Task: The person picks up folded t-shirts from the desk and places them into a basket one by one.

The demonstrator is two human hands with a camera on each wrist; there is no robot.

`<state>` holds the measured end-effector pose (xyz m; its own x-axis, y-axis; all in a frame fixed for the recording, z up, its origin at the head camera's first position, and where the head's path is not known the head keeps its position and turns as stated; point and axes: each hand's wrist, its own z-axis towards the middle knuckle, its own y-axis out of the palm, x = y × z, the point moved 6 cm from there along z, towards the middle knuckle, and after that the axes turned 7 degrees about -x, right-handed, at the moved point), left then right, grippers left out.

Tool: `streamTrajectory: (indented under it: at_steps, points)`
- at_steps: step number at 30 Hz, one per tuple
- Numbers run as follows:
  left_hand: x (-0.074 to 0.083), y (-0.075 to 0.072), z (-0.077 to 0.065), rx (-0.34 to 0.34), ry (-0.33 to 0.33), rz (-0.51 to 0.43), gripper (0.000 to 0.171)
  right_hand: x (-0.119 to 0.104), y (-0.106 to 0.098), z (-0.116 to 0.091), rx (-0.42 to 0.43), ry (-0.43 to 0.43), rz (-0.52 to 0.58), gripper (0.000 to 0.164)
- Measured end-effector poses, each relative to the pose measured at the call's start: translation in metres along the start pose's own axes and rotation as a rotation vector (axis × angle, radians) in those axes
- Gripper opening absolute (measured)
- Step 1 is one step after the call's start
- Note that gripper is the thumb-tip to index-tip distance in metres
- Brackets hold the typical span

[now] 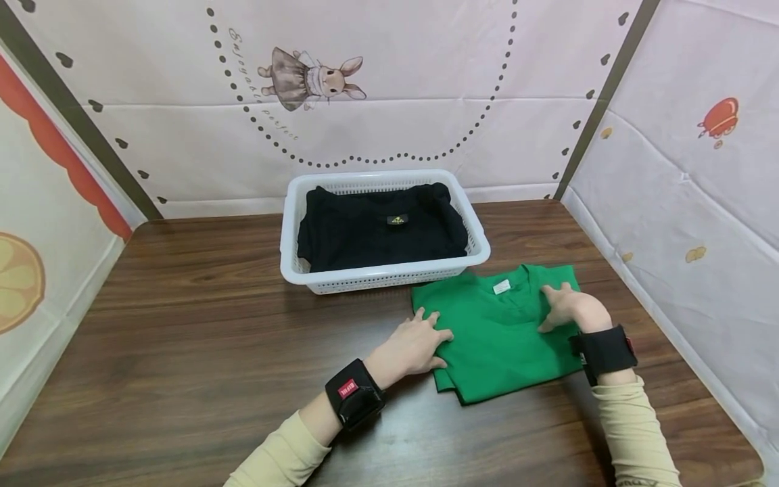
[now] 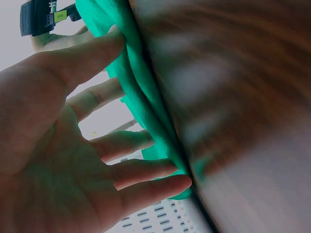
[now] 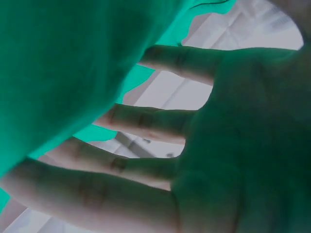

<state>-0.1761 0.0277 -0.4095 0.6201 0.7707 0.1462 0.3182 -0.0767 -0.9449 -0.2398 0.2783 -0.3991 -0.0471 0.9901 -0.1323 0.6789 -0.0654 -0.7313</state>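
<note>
A folded green T-shirt [image 1: 502, 345] lies on the wooden table, its white neck label [image 1: 502, 287] facing up near the collar. At the shirt's left edge my left hand [image 1: 414, 343] touches the cloth with spread fingers; the left wrist view shows the thumb and fingertips against the layered green fold [image 2: 146, 107]. On the shirt's right part rests my right hand [image 1: 567, 308], fingers apart. Its fingertips meet the green cloth [image 3: 63, 68] in the right wrist view. Neither hand visibly pinches the fabric.
Behind the shirt stands a white plastic basket [image 1: 389, 276] holding folded black clothing [image 1: 365, 230] with a small label. The basket's front right corner is close to the shirt's top edge. Printed white cloth walls [image 1: 402, 128] bound the table [image 1: 201, 338] at the back and sides.
</note>
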Motion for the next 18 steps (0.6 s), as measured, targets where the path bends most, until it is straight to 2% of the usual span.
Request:
streamTrajectory:
  at_steps: [9, 18]
  points:
    - [-0.019, -0.001, -0.022, 0.015, -0.002, -0.051, 0.045, -0.030, 0.007, -0.003, 0.011, -0.018, -0.049, 0.089]
    - [-0.038, 0.001, -0.044, 0.046, 0.024, -0.115, 0.042, -0.052, 0.014, -0.001, 0.014, -0.009, -0.085, 0.087]
